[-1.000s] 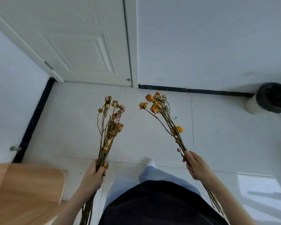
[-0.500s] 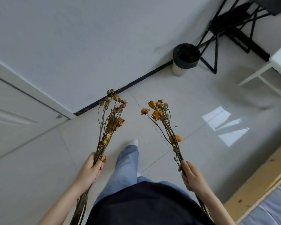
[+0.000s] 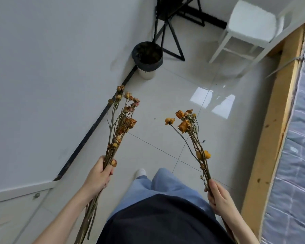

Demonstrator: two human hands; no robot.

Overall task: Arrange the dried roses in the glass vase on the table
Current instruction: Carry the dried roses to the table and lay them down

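My left hand [image 3: 99, 175] grips a bunch of dried roses [image 3: 124, 120] with brownish-pink heads, held upright with the long stems trailing below my wrist. My right hand [image 3: 218, 198] grips a second bunch of dried roses [image 3: 184, 125] with orange-yellow heads, leaning left and upward. Both bunches are held over the tiled floor in front of my body. No glass vase and no table are in view.
A dark-lined waste bin [image 3: 147, 59] stands by the white wall. Behind it are black metal stand legs [image 3: 171, 41] and a white stool [image 3: 250, 23]. A wooden bed frame [image 3: 271, 138] with a mattress [image 3: 299, 155] runs along the right. A white door [image 3: 12, 212] sits lower left.
The view has swung to the right: the door slid off to the lower left, and the bin, stool and bed frame came in. Both hands keep holding their bunches.
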